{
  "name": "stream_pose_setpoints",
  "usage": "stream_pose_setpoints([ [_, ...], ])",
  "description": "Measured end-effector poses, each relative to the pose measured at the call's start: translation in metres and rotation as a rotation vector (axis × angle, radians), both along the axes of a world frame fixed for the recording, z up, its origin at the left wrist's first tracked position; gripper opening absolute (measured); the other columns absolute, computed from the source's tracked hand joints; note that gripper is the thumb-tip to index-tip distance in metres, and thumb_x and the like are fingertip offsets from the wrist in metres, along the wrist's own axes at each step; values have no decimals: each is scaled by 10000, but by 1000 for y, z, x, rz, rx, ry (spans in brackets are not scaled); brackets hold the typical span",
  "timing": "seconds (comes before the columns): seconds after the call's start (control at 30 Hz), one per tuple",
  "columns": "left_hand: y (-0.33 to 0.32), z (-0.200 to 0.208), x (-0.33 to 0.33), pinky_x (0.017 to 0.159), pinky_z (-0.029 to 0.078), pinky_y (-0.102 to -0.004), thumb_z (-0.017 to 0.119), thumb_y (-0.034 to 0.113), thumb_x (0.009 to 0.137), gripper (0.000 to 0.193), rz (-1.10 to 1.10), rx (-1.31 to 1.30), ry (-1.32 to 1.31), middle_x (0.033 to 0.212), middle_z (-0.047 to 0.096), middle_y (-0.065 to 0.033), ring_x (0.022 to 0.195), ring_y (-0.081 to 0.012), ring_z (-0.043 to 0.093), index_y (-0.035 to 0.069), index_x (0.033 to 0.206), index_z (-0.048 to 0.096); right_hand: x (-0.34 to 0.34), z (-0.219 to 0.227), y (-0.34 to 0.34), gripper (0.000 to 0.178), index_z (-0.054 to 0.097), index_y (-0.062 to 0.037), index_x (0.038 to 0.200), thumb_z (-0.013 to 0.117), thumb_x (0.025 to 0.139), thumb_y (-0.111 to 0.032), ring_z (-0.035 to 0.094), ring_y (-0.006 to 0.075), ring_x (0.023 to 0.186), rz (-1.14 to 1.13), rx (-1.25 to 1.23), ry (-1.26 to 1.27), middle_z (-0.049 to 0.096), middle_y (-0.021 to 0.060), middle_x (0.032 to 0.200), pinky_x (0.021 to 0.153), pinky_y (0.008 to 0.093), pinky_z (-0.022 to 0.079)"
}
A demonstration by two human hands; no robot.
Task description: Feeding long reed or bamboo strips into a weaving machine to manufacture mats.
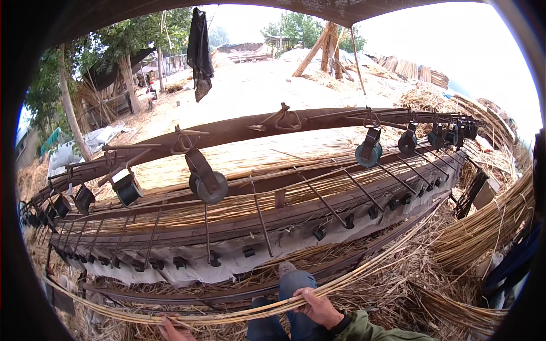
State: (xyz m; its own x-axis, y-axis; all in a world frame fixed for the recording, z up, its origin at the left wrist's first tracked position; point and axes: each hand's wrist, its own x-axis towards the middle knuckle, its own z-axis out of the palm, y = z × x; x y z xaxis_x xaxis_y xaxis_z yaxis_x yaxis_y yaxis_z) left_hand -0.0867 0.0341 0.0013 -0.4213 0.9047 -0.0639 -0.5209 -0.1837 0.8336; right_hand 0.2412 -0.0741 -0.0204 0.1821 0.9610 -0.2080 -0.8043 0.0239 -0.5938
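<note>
Above straw-littered ground [392, 290], the left fingers [169, 322] and right fingers [305, 292] curl closed around long thin reeds [239, 313].

The one head camera looks down from above the left hand [176, 331] and right hand [318, 308], fairly near both. It faces forward, over the rack [227, 132] beyond them.

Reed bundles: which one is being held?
The slender bundle crossing the person's legs, in the right hand; the thicker bundles at right are untouched.

A green sleeve [376, 329], dark cuff [342, 324], blue trousers [296, 283] and greyish shoe [286, 267] are worn
</note>
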Motion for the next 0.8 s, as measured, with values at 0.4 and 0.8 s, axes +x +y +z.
stream_pose_setpoints([
  [0.4, 2, -38, -24, 787, 425, -466, 470, 48, 895, 484, 107, 163, 1180, 1115, 494, -202, 854, -358, 474, 57, 1349, 302, 2, 0, 0, 306, 525, 49, 1002, 429, 940, -235, 579, 196, 724, 11, 14, 2, 591, 152, 886, 660, 291, 497],
  [0.8, -1, 7, 9, 467, 402, -217, 469, 218, 925, 216, -25, 54, 88, 770, 576, -57, 568, -74, 502, 58, 1070, 479, -4, 0, -3, 277, 521, 34, 990, 420, 940, -220, 605, 241, 727, -13, 0, 3, 601, 176, 849, 673, 337, 517],
])
